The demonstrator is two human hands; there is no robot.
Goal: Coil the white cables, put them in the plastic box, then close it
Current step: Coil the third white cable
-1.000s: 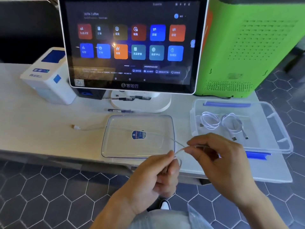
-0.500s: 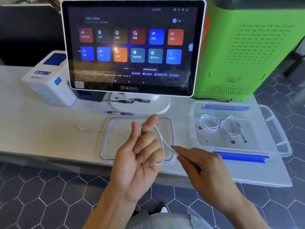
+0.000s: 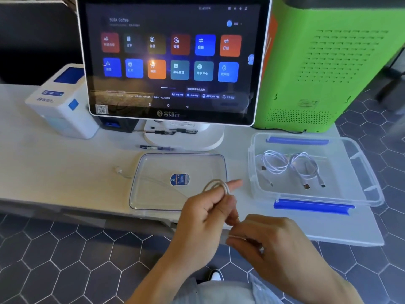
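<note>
My left hand grips a small loop of white cable wound round its fingers, in front of the table edge. My right hand pinches the same cable just below and to the right. The rest of the cable trails left across a clear plastic piece with a blue sticker, and its plug end lies on the table. The clear plastic box with blue latches stands open at the right, holding two coiled white cables.
A touchscreen terminal on a white stand fills the back middle, with pens at its foot. A white label printer sits back left, a green machine back right. Below the white table edge lies dark hexagon floor.
My left hand has turned over and come right with the loop on its fingers. My right hand has dropped lower. The loose plug end has slid right toward the clear piece.
</note>
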